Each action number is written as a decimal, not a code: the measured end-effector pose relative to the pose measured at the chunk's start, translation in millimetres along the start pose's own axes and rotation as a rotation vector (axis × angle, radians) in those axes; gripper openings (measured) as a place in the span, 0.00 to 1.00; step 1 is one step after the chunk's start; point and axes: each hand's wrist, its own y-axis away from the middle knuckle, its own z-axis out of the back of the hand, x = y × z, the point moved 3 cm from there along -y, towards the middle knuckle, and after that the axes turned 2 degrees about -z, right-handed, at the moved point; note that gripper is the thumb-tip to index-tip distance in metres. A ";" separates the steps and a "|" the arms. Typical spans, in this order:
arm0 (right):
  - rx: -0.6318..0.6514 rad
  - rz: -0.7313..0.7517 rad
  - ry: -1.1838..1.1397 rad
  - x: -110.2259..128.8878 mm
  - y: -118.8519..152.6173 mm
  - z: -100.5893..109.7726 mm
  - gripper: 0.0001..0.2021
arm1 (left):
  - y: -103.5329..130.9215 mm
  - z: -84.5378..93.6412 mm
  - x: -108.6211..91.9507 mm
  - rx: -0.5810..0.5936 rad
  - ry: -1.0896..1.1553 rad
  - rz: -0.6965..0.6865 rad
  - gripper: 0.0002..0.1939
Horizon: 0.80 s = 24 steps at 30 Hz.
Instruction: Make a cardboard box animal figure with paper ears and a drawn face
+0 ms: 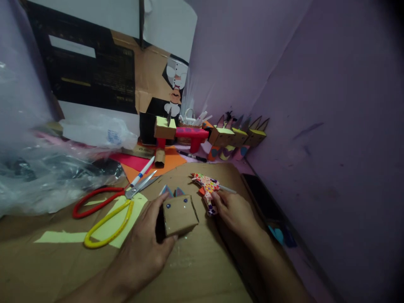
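My left hand [147, 240] is closed round the left side of a small cardboard animal head [180, 215], a box with two dark eyes and two blue pointed ears. In my right hand [235, 210] is a glue gun [206, 185] with a bright patterned body and an orange trigger. A pale glue stick [227, 189] sticks out of its back end, and its nozzle points away to the left. The gun is apart from the head. Left of my left hand lie scissors [129, 193] with one red and one yellow handle, blades spread.
Yellow paper scraps [63, 237] lie under the scissors beside a white pen [143, 170]. Finished-looking cardboard animals [221, 136] stand along the wall. A red tube figure [191, 136] stands behind the cardboard sheet [208, 256]. Plastic bags [47, 172] crowd the left; a dark phone-like slab [260, 193] lies right.
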 end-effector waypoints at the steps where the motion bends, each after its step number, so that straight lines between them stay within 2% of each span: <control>1: -0.008 -0.033 -0.010 -2.8 -0.6 0.5 0.19 | -2.0 2.4 0.2 -0.017 0.037 0.025 0.34; 3: -0.081 -0.101 -0.049 -9.3 -0.9 3.4 0.17 | -6.8 9.3 -0.3 -0.061 0.129 0.079 0.34; 5: -0.211 -0.103 -0.161 -14.1 0.9 7.5 0.15 | -11.8 18.7 -1.7 -0.130 0.201 0.123 0.37; 7: -0.311 -0.016 -0.343 -14.2 5.1 9.9 0.13 | -16.2 28.2 -3.3 -0.214 0.236 0.137 0.39; 8: -0.318 0.049 -0.442 -11.7 7.6 9.8 0.11 | -17.7 32.1 -4.1 -0.251 0.243 0.134 0.39; 10: -0.251 0.173 -0.607 -2.3 13.1 7.1 0.08 | -19.3 37.1 -5.3 -0.298 0.243 0.122 0.40; 12: -0.131 0.273 -0.676 11.2 18.7 3.4 0.07 | -18.8 38.2 -6.0 -0.309 0.238 0.129 0.39; 15: 0.061 0.416 -0.589 31.1 28.2 -0.1 0.08 | -16.2 34.5 -6.6 -0.272 0.226 0.162 0.39; 18: 0.217 0.546 -0.423 41.3 41.4 -1.6 0.11 | -13.7 28.8 -7.1 -0.227 0.204 0.142 0.37; 20: 0.258 0.579 -0.319 41.1 51.7 -3.8 0.14 | -12.2 25.7 -6.3 -0.208 0.184 0.124 0.37; 24: 0.211 0.589 -0.196 31.3 71.1 -15.2 0.26 | -9.5 22.0 -3.3 -0.188 0.130 0.114 0.37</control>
